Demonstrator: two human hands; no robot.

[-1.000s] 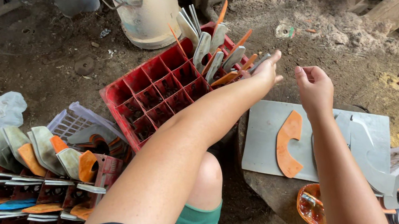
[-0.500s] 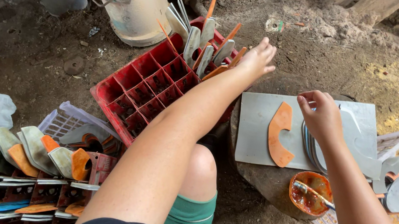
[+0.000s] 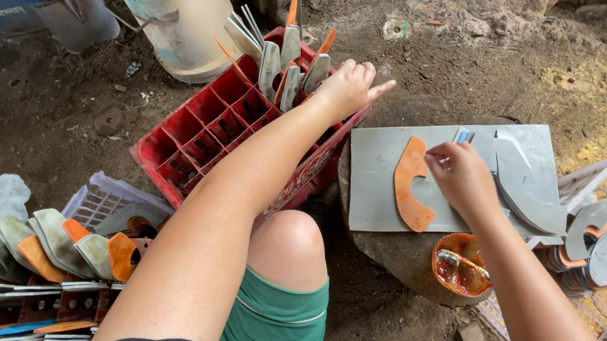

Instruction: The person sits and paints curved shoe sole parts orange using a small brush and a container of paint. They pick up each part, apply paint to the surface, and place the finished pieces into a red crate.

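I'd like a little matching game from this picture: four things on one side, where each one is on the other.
Things:
1. left hand
2. right hand
3. orange piece
4. orange bowl

Places:
a. lying flat on the grey board
b. at the far corner of the red crate
c. below the board, on the stump
d. over the board, beside the orange piece

Pairs: 1-b, 2-d, 3-a, 4-c
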